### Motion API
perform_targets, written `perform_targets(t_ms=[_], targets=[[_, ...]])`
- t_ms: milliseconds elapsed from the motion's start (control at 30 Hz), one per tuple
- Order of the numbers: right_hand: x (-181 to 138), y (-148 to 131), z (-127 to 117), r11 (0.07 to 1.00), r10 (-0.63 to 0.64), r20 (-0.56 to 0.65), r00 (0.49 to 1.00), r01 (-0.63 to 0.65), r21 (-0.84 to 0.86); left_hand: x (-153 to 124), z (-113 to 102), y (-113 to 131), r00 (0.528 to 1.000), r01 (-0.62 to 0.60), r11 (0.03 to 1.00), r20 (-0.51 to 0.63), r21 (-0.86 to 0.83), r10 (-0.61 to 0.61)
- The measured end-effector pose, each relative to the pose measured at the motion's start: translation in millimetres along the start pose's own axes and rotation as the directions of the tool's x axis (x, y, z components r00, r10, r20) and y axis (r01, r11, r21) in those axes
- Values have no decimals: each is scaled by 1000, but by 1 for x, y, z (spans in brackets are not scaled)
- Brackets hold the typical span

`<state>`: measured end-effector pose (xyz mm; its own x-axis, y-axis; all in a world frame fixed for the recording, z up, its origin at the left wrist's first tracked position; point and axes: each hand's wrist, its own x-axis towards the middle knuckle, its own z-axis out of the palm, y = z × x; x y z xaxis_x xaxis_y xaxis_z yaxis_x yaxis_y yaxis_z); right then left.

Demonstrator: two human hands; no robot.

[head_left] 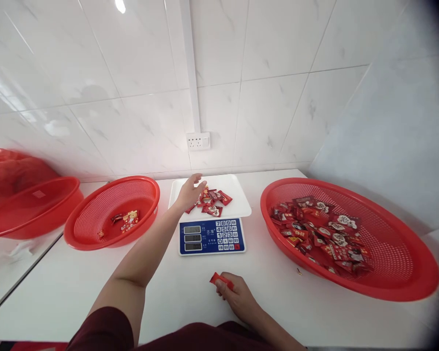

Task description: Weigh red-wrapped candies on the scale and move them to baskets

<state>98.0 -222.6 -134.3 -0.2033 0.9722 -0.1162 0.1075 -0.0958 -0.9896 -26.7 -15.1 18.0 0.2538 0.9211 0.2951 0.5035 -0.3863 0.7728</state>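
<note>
Head view: we see the left hand [189, 194] over a scale's white pan [238, 199] and a red packet [218, 279] in the right hand [238, 296].
At the centre of the frame, the left hand is partly open, thumb and fingers parted with nothing visible between them; we cannot tell whether it touches the small pile of wrapped packets [212, 210] lying on the pan. At lower centre, just below the scale's blue keypad panel [212, 238], the right hand is closed around the red packet, one end of which sticks out to the left. At right we see a large red basket [398, 239] holding many packets; at centre left, a smaller red basket [91, 214] holds a few.
</note>
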Motion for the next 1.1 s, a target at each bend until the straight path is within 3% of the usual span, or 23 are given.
perform_targets(t_ms=[100, 167, 300, 400, 533, 600, 700, 867, 1000, 1100], targets=[[1, 1, -1, 1000, 0, -12, 1000, 0, 5, -29, 0, 3, 999, -33, 999, 24, 13, 33], [2, 1, -1, 1000, -3, -14, 1000, 3, 4, -51, 2, 2, 988, -145, 986, 70, 82, 140], [3, 4, 0, 1000, -6, 2, 1000, 6, -7, -80, 7, -8, 885, -451, 853, 256, 264, 389], [4, 5, 1, 1000, -4, 10, 1000, 4, -15, -82, 7, -14, 857, -496, 819, 315, 288, 408], [3, 4, 0, 1000, -6, 2, 1000, 6, -15, -77, 1, -12, 959, -234, 944, 213, 232, 186], [2, 4, 0, 1000, -11, 2, 1000, 11, -12, -79, -3, -9, 981, -92, 980, 186, 177, 58], [1, 3, 0, 1000, -18, 3, 1000, 18, -11, -88, -4, -7, 990, 19, 1000, 140, -24, -16], [2, 1, 0, 999, -28, 11, 1000, 28, -19, -109, -1, -5, 993, 49, 942, 119, -331, -10], [2, -1, 0, 999, -30, 17, 999, 30, -23, -124, -1, -5, 958, 239, 904, 238, -354, -160], [2, -1, 0, 999, -30, 19, 999, 30, -23, -132, -1, -5, 947, 288, 905, 235, -314, -220]])
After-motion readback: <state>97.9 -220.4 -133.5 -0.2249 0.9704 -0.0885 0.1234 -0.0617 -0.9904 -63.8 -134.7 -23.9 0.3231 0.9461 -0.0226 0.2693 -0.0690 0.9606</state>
